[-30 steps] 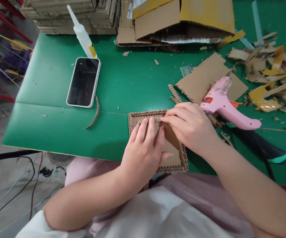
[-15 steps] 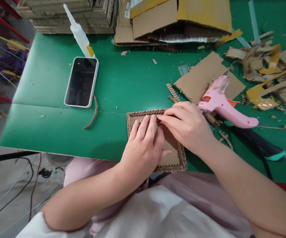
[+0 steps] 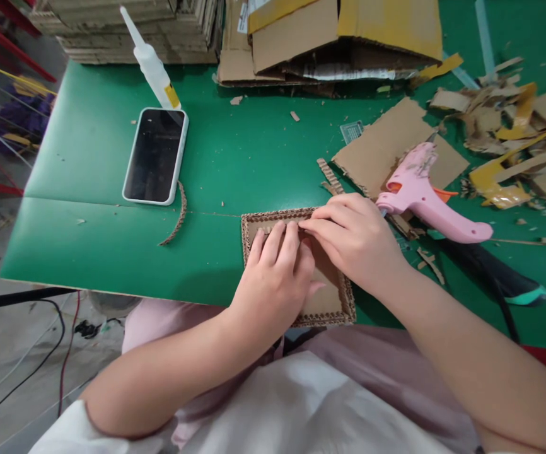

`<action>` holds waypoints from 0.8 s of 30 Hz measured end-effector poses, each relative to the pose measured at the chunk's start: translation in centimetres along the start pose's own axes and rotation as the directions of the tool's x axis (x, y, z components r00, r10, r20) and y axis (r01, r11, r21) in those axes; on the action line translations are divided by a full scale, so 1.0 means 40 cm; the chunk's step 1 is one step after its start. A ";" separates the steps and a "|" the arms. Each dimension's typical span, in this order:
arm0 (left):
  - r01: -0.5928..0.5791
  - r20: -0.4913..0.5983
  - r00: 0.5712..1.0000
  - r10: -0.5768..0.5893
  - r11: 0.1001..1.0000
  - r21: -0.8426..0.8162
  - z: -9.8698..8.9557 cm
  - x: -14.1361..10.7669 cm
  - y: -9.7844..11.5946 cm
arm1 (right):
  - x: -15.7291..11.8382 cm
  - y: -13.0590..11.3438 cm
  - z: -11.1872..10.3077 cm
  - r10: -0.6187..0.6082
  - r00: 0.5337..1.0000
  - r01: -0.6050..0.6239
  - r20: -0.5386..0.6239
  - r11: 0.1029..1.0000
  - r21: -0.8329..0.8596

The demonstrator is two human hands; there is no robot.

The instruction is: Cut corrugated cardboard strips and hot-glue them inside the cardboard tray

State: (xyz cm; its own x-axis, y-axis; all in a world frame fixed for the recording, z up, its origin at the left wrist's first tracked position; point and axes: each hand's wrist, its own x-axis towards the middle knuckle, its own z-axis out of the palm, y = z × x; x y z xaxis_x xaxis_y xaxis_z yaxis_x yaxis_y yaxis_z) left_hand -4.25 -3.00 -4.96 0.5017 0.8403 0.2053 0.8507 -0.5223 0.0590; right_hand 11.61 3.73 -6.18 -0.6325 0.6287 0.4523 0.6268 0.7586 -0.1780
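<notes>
A square cardboard panel (image 3: 323, 306) edged with corrugated cardboard strips lies at the table's front edge. My left hand (image 3: 275, 271) rests over its left part, fingers bent and close together, pressing a corrugated cardboard strip (image 3: 267, 230) just inside the upper border. My right hand (image 3: 360, 236) is closed in a pinch at the upper middle of the panel, fingertips meeting those of my left hand at the strip's right end. Most of that strip is hidden under the fingers. Beside my right hand lies a pink glue gun (image 3: 431, 195).
Left of the panel are a phone (image 3: 154, 157), a white nozzle bottle (image 3: 152, 69) and a curved cardboard strip (image 3: 181, 214). Behind the glue gun lies a cardboard sheet (image 3: 386, 142). Cardboard scraps (image 3: 533, 139) heap at right, near a black-handled tool (image 3: 504, 274). Flattened boxes (image 3: 296, 38) stand behind.
Almost nothing differs. Both hands keep their places on the panel, with only a tiny shift of the fingers and the view.
</notes>
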 end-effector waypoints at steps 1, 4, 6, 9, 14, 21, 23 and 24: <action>-0.002 -0.001 1.000 0.002 1.000 0.001 0.000 0.000 0.000 | 0.000 0.000 0.000 0.001 1.000 -0.001 0.001 1.000 0.002; -0.003 0.006 1.000 0.003 1.000 0.001 -0.001 0.001 -0.001 | 0.000 -0.001 0.001 0.006 1.000 -0.006 0.005 1.000 0.002; 0.000 0.017 1.000 0.000 1.000 0.001 -0.001 0.001 -0.002 | 0.000 -0.002 0.004 0.009 1.000 -0.009 0.005 1.000 0.003; -0.001 0.045 0.999 0.001 1.000 -0.002 -0.006 0.001 -0.002 | 0.000 -0.001 0.003 0.012 1.000 -0.012 -0.003 1.000 0.013; -0.004 0.069 0.998 0.005 1.000 -0.018 -0.026 -0.008 -0.008 | 0.001 0.013 -0.034 0.048 0.998 -0.045 -0.046 0.997 0.060; 0.023 0.003 1.000 -0.023 1.000 -0.020 -0.044 -0.017 -0.009 | -0.002 0.018 -0.045 0.072 0.995 -0.069 -0.064 0.997 0.044; 0.025 0.021 0.999 -0.025 1.000 -0.005 -0.042 -0.017 -0.005 | -0.004 0.014 -0.031 0.060 0.998 -0.059 -0.029 0.998 0.026; 0.025 0.028 0.999 -0.025 1.000 0.004 -0.041 -0.018 -0.003 | -0.005 0.012 -0.026 0.062 0.998 -0.062 -0.011 0.998 0.019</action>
State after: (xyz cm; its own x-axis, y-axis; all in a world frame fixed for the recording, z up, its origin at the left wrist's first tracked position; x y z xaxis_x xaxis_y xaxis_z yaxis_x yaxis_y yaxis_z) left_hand -4.95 -3.78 -3.52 0.4848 0.8567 0.1764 0.8633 -0.5010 0.0604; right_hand 12.49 3.79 -5.45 -0.5875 0.6729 0.4496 0.6559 0.7213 -0.2226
